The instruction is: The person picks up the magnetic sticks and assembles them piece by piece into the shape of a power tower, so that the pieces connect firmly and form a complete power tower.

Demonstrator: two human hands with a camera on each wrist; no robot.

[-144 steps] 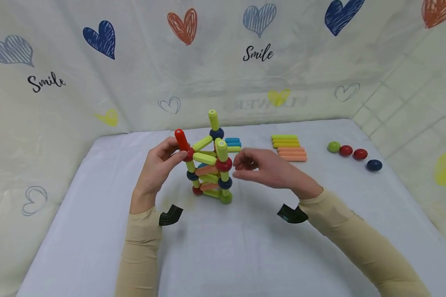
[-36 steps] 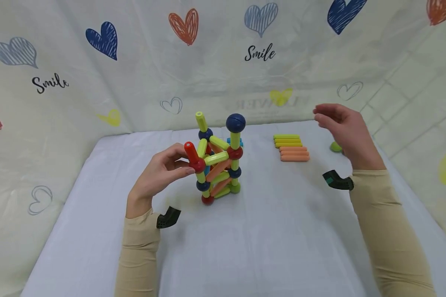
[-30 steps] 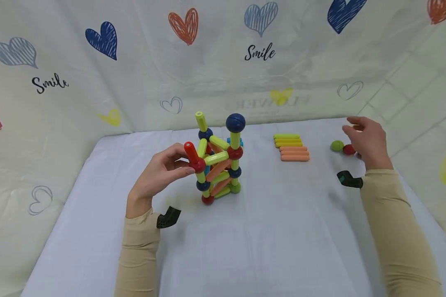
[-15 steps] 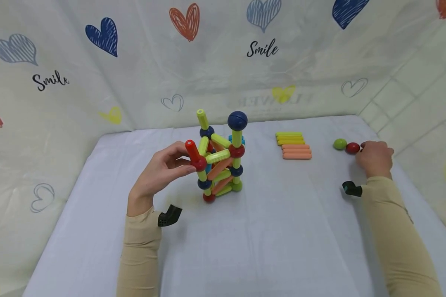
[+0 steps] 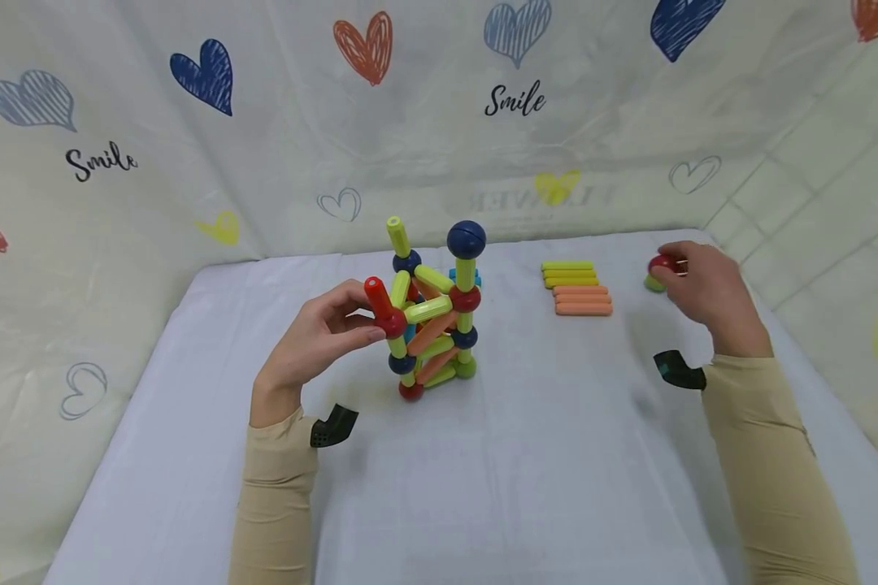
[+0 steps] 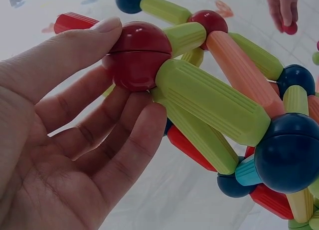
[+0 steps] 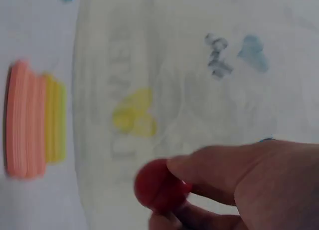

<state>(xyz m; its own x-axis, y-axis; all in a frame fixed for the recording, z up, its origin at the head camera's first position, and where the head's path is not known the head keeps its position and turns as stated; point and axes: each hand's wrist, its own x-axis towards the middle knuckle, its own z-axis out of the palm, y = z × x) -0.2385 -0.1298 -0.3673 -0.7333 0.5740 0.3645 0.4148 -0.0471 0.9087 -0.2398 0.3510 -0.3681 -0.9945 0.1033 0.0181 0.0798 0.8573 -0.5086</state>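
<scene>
Both hands are occupied. On my head feed, the left hand point(image 5: 310, 333) steadies the frame of rods and balls point(image 5: 430, 309), which stands upright on the table point(image 5: 556, 455). Left wrist feed: thumb over the red corner ball point(image 6: 139, 55), fingers loosely curved beneath it, a light hold rather than a tight squeeze. The right hand point(image 5: 717, 292), well apart from the frame at the far right, has thumb and fingertips nearly together, pinching a loose red ball point(image 5: 661, 263). A green ball point(image 5: 653, 283) shows partly behind it (I cannot judge the gap between them from here).

Uprights: one carries a navy ball point(image 5: 466, 240); the tilted red rod point(image 5: 377, 296) and a lime rod point(image 5: 398, 236) have bare tops. Coral rods point(image 5: 583, 300) and yellow rods point(image 5: 569, 280) lie in a stack between frame and right hand.

My reading: the step in hand is fetching a ball to cap an upright. The next move probably calls for carrying the red ball leftward above the stack and lowering it squarely onto a bare tip; which one, I cannot tell. I would want the left hand firm, since sideways pressure could skew the joints.
</scene>
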